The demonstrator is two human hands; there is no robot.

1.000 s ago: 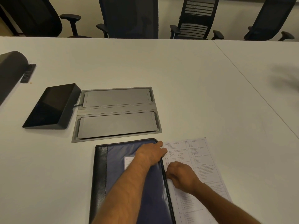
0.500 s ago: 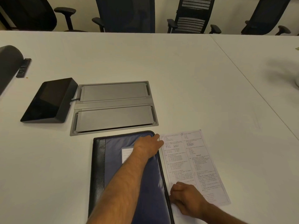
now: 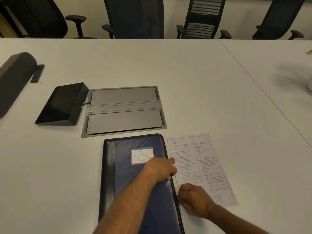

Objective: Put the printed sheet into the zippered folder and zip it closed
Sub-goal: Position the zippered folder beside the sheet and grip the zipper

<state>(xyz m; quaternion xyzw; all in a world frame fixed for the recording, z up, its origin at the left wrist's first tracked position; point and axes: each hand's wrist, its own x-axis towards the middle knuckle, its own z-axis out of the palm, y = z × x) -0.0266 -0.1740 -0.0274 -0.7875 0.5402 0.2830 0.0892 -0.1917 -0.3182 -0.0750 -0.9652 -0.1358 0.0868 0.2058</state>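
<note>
1. Right hand (image 3: 195, 200): curled at folder's right edge, low down; grasp not discernible.
2. Left hand (image 3: 161, 168): resting on folder (image 3: 135, 174), fingers curled over its right edge.
3. Sheet (image 3: 200, 166): flat just right of the closed folder, long axes parallel, right hand nearer.

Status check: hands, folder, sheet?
Left hand on the folder edge. Right hand curled at zipper side. Sheet outside. Nothing obstructing.
</note>
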